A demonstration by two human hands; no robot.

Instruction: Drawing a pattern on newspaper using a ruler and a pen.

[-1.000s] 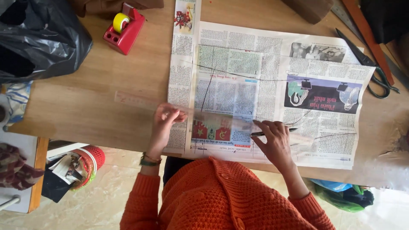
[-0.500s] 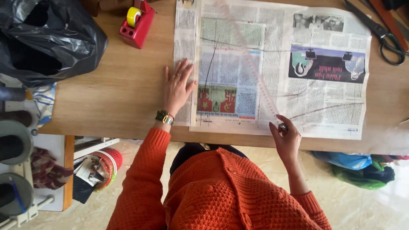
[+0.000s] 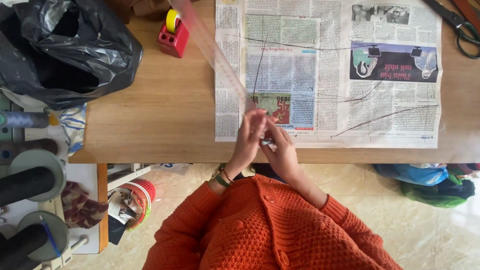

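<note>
Lying across the wooden table (image 3: 165, 125) is a newspaper sheet (image 3: 380, 125) marked with drawn lines, beside a black plastic bag (image 3: 65, 50). Slanting over the sheet's left edge is a clear ruler (image 3: 212, 50), its near end being grasped by the left hand (image 3: 250, 137). Meeting it is the right hand (image 3: 282, 150), pinching a small pen (image 3: 266, 142). Standing behind are a red tape dispenser (image 3: 173, 36) and scissors (image 3: 457, 22).

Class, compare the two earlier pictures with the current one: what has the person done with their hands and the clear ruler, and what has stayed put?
The left hand left the newspaper and joined the right hand at the near edge. Both now grip the clear ruler, lifted and slanting away to the left. The newspaper, red tape dispenser, scissors and black bag stayed on the table.
</note>
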